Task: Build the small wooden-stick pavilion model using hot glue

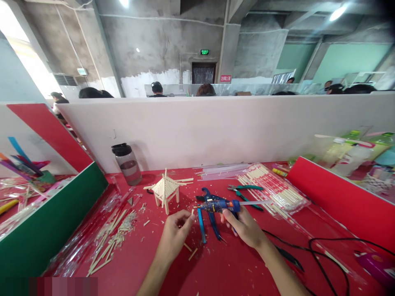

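Note:
My right hand (242,226) grips a dark blue glue gun (216,206), its nozzle aimed left and a clear glue stick (254,202) jutting from its back. Just left of the nozzle, my left hand (176,230) pinches a short piece of wooden stick (193,211) between thumb and forefinger. Behind my left hand stands a small pavilion model (166,189) built of wooden sticks, with a pointed roof and legs. Beneath the glue gun lie blue-handled cutters (212,226) on the red table (228,271), partly hidden by the gun.
Green-handled pliers (247,188) and bagged wooden sticks (271,187) lie to the right. A water bottle (127,164) stands at back left. Loose sticks (108,250) and scraps lie left. A black cable (311,246) loops at right. Green (52,222) and red (342,201) partitions flank the table.

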The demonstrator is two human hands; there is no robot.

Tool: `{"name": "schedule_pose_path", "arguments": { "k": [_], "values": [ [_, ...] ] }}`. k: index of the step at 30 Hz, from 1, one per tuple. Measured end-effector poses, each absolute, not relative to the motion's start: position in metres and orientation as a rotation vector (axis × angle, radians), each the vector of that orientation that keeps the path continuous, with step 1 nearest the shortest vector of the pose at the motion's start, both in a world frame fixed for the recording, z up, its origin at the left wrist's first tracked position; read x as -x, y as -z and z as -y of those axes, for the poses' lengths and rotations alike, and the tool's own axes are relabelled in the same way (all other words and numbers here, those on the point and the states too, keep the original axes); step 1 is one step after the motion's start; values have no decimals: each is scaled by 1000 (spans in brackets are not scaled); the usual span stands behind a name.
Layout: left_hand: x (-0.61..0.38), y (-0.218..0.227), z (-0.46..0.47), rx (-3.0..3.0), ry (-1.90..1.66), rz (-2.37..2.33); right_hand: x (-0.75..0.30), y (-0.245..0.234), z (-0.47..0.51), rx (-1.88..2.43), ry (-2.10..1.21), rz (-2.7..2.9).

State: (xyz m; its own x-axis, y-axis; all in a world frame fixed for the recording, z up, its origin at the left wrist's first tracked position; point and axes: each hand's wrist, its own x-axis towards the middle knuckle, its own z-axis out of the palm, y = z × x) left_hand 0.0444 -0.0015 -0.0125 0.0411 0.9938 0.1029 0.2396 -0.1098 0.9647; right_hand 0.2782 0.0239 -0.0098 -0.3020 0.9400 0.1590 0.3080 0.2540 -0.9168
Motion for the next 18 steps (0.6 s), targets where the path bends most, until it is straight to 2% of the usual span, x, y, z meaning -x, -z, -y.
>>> {"name": "schedule_pose_path", "arguments": {
  "k": [8,18],
  "values": [
    [-46,8,6,-1604,-1084,-1383,-284,3,-25,1231,-1124,1772],
    [-46,13,2,-1252,-1103,-1223,-284,6,-24,1170,-1100,1811]
  ]
}}
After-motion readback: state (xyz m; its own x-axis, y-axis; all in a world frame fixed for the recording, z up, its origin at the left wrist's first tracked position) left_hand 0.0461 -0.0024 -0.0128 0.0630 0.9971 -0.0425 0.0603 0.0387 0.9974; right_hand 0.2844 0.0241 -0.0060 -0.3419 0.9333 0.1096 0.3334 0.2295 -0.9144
